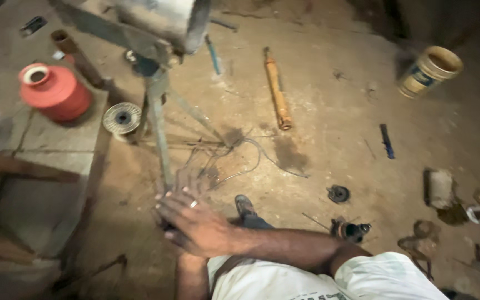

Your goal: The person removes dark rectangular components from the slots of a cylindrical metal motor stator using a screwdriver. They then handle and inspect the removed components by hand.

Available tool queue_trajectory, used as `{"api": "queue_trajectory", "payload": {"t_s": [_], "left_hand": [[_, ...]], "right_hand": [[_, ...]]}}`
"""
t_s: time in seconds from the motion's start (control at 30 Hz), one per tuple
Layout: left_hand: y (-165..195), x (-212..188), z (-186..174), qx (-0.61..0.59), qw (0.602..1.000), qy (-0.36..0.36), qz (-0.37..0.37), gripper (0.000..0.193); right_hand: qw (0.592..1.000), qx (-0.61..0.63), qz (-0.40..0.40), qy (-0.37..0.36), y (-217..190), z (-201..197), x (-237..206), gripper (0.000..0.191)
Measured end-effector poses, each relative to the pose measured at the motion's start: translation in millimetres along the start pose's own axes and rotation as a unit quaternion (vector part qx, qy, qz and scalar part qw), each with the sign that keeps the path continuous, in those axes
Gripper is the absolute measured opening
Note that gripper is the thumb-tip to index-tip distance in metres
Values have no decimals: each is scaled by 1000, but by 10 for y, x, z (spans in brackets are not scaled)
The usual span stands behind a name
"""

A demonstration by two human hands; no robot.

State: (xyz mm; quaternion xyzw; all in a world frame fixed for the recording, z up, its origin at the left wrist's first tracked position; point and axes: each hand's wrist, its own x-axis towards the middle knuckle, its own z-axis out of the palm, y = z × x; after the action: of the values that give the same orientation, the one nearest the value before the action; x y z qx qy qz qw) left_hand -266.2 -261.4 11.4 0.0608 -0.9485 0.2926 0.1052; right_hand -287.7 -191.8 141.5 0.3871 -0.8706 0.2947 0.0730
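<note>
Thin metal rod (159, 139) stands up from the dirt floor (329, 133), under a big grey drum (162, 19). Looks stiff & heavy; best held low. Right hand (193, 222) curls shut round its bottom, left hand (181, 183) too. Loose wires (234, 161), red spool (56, 91) nearby.

Your hands (187, 214) rest on a thin metal leg (159, 139) — dull grey, matt. Above it, a metal drum (162, 19) with a worn, faintly shiny skin. Red plastic jar (55, 91), smooth. Wire wheel (122, 118), bristly steel. Orange tube (277, 91), scuffed, dusty. Bucket (430, 69) — smooth plastic. Floor (334, 133): rough, stained concrete. Your white cloth shirt (318, 280), soft and matt.
</note>
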Motion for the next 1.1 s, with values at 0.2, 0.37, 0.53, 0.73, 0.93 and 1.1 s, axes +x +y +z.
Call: {"api": "queue_trajectory", "payload": {"t_s": [0.2,0.37,0.53,0.73,0.93,1.1], "left_hand": [[34,-216,211,36,999,9,8,48],[-48,-158,166,152,988,10,30,46],[-160,-26,-38,-52,996,-39,54,34],[-18,-20,-159,-116,976,121,-136,13],[426,919,-477,29,860,-152,-486,17],[-43,768,-190,-637,384,-48,-667,39]], "right_hand": [[995,96,28,4,-3,109,-89,61],[997,68,20,29,-15,81,-93,59],[998,62,17,26,-31,-3,-11,58],[987,155,32,-18,143,-126,160,31],[984,156,-27,-82,408,312,435,26],[964,247,-98,-15,760,757,590,41]]}}
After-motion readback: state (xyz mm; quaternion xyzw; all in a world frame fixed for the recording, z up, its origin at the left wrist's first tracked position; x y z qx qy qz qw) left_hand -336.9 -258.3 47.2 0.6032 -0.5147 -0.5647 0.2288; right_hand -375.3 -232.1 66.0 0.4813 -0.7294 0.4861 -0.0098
